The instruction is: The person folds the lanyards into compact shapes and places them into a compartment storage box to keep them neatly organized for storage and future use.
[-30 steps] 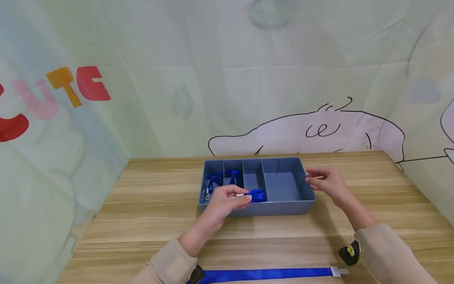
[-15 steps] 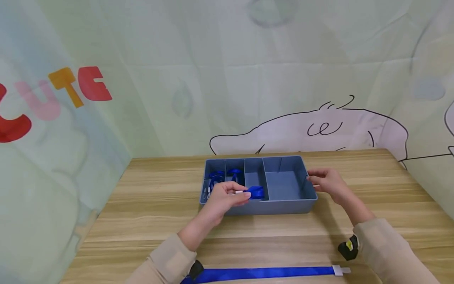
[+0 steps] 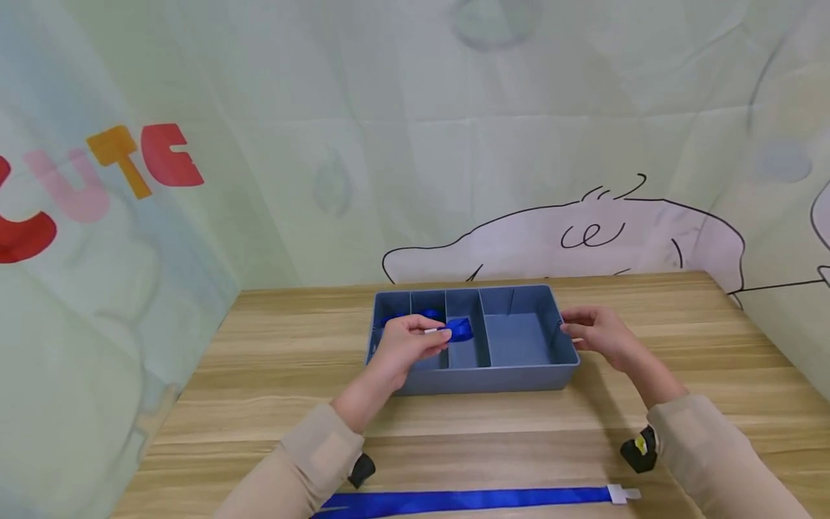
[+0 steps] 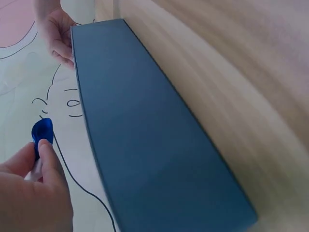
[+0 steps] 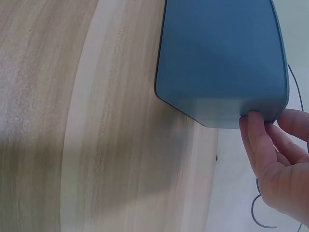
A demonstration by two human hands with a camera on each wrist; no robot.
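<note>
Between thumb and fingertips, my left hand (image 3: 400, 346) pinches a folded blue lanyard (image 3: 460, 329) by its white end fitting, above a blue-grey divided box (image 3: 493, 378). In the left wrist view the lanyard's blue loop (image 4: 42, 129) stands above the box's rim. My right hand (image 3: 603, 335) holds the box by the rim of its right end wall. The right wrist view shows its fingers (image 5: 260, 135) against that wall's outer face. More blue lanyards (image 3: 430, 313) lie in the two left compartments, partly hidden behind my left hand.
A flat blue lanyard (image 3: 480, 499) with a white buckle end (image 3: 619, 494) lies stretched along the near part of the wooden table (image 3: 272, 375). Behind the table hangs a printed cloth backdrop (image 3: 389, 144). The box's right compartment is the widest.
My left hand has lifted the folded lanyard up and slightly left, from near the box's front rim to over its middle. The right hand keeps its place at the box's end.
</note>
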